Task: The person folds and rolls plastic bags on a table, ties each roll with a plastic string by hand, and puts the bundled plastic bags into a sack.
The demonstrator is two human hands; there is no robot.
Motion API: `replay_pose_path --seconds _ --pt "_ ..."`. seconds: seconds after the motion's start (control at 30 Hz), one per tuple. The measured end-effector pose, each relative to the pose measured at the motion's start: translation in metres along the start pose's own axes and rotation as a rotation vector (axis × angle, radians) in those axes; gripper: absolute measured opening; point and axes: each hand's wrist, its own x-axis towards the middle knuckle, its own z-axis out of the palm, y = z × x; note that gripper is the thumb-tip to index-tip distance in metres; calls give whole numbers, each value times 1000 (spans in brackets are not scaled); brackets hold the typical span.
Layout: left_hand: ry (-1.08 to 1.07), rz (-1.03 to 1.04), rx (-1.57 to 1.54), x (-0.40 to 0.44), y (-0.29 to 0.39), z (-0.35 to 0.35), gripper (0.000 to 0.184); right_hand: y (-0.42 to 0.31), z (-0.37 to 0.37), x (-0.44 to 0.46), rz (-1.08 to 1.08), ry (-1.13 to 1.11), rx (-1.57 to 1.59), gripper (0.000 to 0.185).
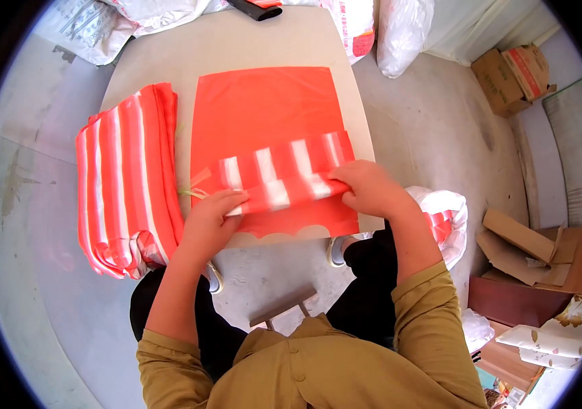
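Note:
A striped red-and-white plastic bag (pixel 277 192), folded into a narrow strip, is stretched between my hands. My left hand (pixel 210 221) pinches its left end, and my right hand (pixel 370 187) grips the right end. Beneath the strip, a flat plain red plastic sheet (pixel 267 102) with a scalloped near edge lies on the table. The strip crosses its lower part and is slightly blurred. To the left of my left hand sits a thick folded pile of striped red-and-white bags (pixel 124 177). A thin pale-green tie (pixel 192 193) shows between the pile and the sheet.
The tan table (pixel 154 61) carries a black-and-red roll (pixel 257 9) at its far edge. White sacks (pixel 90 27) stand beyond it. A white bag with red contents (pixel 444 221) rests by my right knee. Cardboard boxes (pixel 512 78) are at the far right, and an opened carton (pixel 526 249) lies nearer.

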Motion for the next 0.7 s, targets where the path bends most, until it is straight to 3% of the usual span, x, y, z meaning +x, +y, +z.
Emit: replay_pose_path --seconds 0.07,0.1,0.2,0.3,0.37,0.4,0.57,0.7 --pt "-123 -305 -140 2 10 -13 40 -4 -19 -3 158 -28 131 43" --pt "-3 -317 -216 4 4 -11 40 -3 -24 -3 239 -42 198 41" --pt "288 -359 -450 8 -17 2 42 24 1 9 169 486 333 38" --pt "425 -401 -766 7 -18 4 51 23 0 9 150 502 189 41" --pt "479 -420 -1075 3 -19 10 59 20 8 11 93 528 300 44" --pt "449 -392 -1117 2 -16 13 69 20 12 12 65 540 355 45" --pt "520 -357 -1172 -6 -14 32 67 39 61 25 90 479 743 62" --pt "417 -303 -1142 -1 15 34 69 30 45 18 156 475 1073 70"
